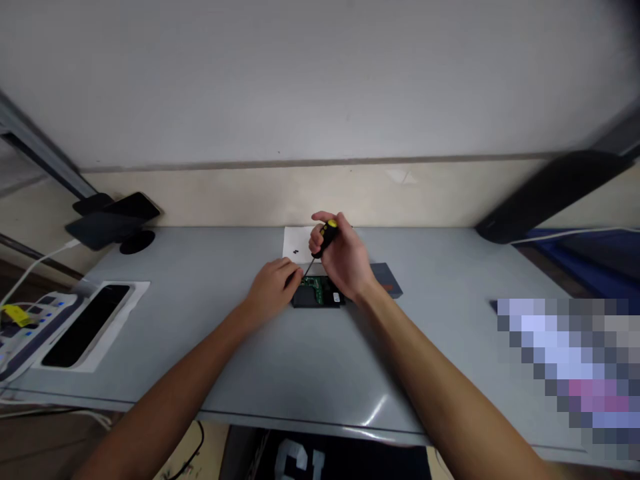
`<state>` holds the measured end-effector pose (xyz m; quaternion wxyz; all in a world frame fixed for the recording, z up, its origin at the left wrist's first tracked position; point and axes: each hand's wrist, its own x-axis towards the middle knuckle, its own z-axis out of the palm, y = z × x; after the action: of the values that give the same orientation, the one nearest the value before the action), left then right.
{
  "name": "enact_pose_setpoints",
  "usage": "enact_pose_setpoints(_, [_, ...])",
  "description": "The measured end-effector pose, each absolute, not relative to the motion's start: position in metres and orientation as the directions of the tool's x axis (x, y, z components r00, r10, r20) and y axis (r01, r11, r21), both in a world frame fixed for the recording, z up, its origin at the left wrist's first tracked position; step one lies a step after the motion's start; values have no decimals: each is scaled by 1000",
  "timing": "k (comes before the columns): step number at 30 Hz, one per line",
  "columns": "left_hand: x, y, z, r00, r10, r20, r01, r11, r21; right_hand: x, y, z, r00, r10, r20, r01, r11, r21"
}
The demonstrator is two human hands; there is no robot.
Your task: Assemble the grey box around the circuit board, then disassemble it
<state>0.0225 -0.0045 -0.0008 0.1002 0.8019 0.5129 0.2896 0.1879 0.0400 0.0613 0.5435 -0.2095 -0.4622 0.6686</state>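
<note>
A small black device with a green circuit board [319,292] lies on the grey table [210,347] near the wall. My right hand [343,257] is closed round a screwdriver with a yellow and black handle [327,233]; its thin shaft slants down to the board's left corner. My left hand [273,287] rests on the table at the device's left edge, fingers curled against it beside the tip. A grey cover [387,279] lies just right of the device, partly behind my right wrist.
A white paper sheet [296,243] with tiny dark bits lies behind the device. At the left stand a dark phone on a stand [115,217], a black slab on white paper [85,325] and a power strip [25,320]. A black lamp arm [550,193] reaches in at right.
</note>
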Motion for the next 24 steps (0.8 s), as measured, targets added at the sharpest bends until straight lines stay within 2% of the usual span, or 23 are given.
enact_pose_setpoints(2, [22, -4, -1, 304, 879, 367, 761, -456, 461, 189, 40, 61, -348, 915, 202, -532, -16, -846])
enact_pose_setpoints(7, [22, -4, -3, 308, 875, 374, 762, -462, 454, 189, 40, 59, -294, 929, 224, -541, 31, -840])
enact_pose_setpoints(15, [22, -5, -1, 309, 876, 371, 764, -461, 451, 191, 42, 59, -284, 934, 215, -573, 14, -819])
enact_pose_setpoints(21, [22, -4, -3, 307, 877, 371, 761, -460, 457, 192, 39, 62, -389, 896, 215, -557, -43, -829])
enact_pose_setpoints(24, [22, -4, -3, 308, 875, 373, 760, -462, 457, 190, 36, 60, -399, 882, 252, -531, 2, -847])
